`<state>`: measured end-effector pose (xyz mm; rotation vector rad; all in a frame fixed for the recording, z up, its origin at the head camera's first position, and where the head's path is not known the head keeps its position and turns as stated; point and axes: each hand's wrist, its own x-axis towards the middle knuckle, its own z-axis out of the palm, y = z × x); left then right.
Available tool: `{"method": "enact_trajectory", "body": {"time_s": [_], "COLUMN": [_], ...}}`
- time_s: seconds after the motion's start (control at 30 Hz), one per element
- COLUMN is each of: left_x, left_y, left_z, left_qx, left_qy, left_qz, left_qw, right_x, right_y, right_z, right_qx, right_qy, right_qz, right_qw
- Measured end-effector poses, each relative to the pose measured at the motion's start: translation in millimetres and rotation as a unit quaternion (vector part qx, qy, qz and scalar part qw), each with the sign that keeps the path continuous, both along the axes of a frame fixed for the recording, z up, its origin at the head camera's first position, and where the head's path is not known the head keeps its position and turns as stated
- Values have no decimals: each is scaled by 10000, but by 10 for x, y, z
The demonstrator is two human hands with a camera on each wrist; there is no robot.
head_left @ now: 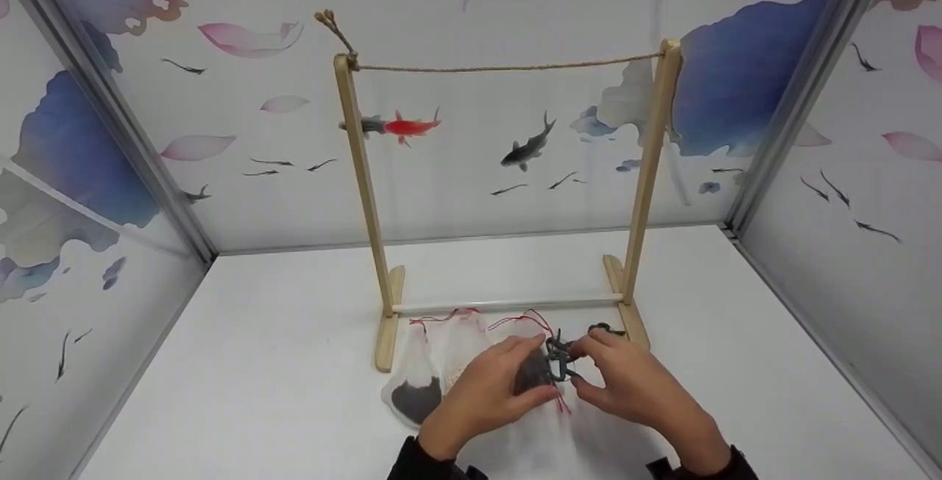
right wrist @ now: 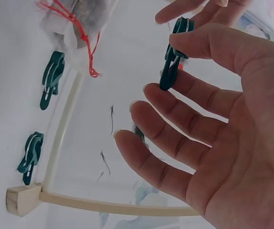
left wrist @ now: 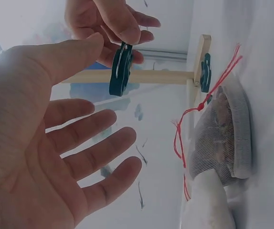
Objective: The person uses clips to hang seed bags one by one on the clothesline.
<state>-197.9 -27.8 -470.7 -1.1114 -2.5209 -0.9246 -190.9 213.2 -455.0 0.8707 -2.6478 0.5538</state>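
Observation:
My right hand [head_left: 625, 373] pinches a dark green clothespin [right wrist: 175, 52] between thumb and index finger, its other fingers spread. Facing it, my left hand [head_left: 493, 384] has its fingers extended and apart, with the thumb close to the clothespin in the left wrist view. Below the hands lie mesh drawstring bags with red strings: one with dark contents [head_left: 416, 395] at the left, a pale-filled one [head_left: 460, 347] beside it, and a dark-filled one [left wrist: 223, 138] partly hidden by my left hand in the head view.
Behind the bags stands a wooden rack [head_left: 647, 171] with a rope [head_left: 508, 68] strung across its top and a white bar [head_left: 508, 305] low down. Two more green clothespins, one nearer the bag [right wrist: 53, 78] and one by the rack's foot [right wrist: 31, 155], lie on the white table [head_left: 280, 362]. Printed panels enclose it.

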Motion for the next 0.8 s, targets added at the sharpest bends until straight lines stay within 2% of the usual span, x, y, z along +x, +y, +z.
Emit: {"method": "enact_trajectory", "body": {"time_s": [0.2, 0.6, 0.8], "left_x": [37, 35, 35], "left_y": [-20, -20, -59], "left_z": [30, 20, 26], "left_qx": [60, -246, -104], "left_qy": [314, -144, -386], "left_qz": [-121, -54, -22], "left_qw": [9994, 9996, 9992], "right_x": [83, 103, 101], "right_y": [-65, -56, -68], "right_z": [39, 45, 66], "right_qx": [34, -132, -131], "right_qy": [-94, -298, -379], "right_qz": [236, 636, 646], "right_qw": [9997, 9974, 9971]}}
